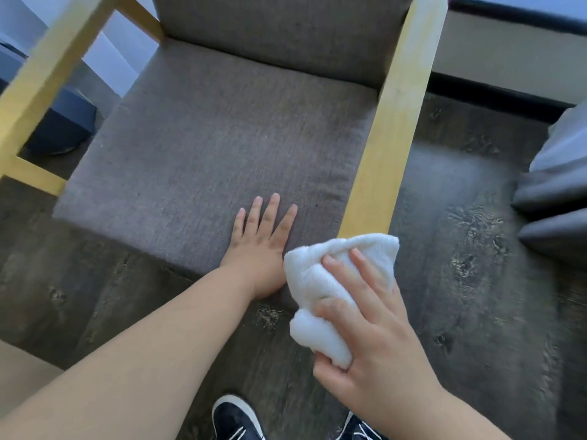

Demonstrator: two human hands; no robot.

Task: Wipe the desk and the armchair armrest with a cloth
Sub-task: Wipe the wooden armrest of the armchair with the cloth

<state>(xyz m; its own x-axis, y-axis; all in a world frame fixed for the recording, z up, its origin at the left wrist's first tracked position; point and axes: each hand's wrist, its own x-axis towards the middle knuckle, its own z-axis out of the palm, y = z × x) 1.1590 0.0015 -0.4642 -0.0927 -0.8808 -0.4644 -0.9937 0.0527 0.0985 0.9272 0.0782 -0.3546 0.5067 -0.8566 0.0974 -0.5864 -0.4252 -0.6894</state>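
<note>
A pale wooden left armrest (47, 77), flat-faced and square-edged, is seen at the far left of the armchair, its frame joined to a lower rail of the same light wood. Beside it, toward the middle, the seat cushion (203, 147) is covered in a grey-brown woven fabric with a fine ribbed grain, and a back cushion (279, 30) of the same fabric stands upright behind it. The left hand (260, 249) is laid flat on the front edge of the seat cushion, palm down, fingers straight and slightly fanned, with nothing held in it. To the right of the seat cushion the right armrest (397, 122) runs as a long, smooth plank of light yellow wood toward the viewer. At its near end a white terry cloth (327, 287), soft and bunched into a lumpy wad, is held; its upper edge overlaps the front tip of the right armrest, though contact cannot be confirmed. The right hand (368, 331) is closed around the cloth from the right, fingers curled over its top and thumb tucked beneath. The left hand lies just beside the cloth, to its left. Dark wood-grain flooring (460, 249) is seen under the armchair, and dark sneakers (235, 420) with white trim appear below the seat cushion's front edge.
</note>
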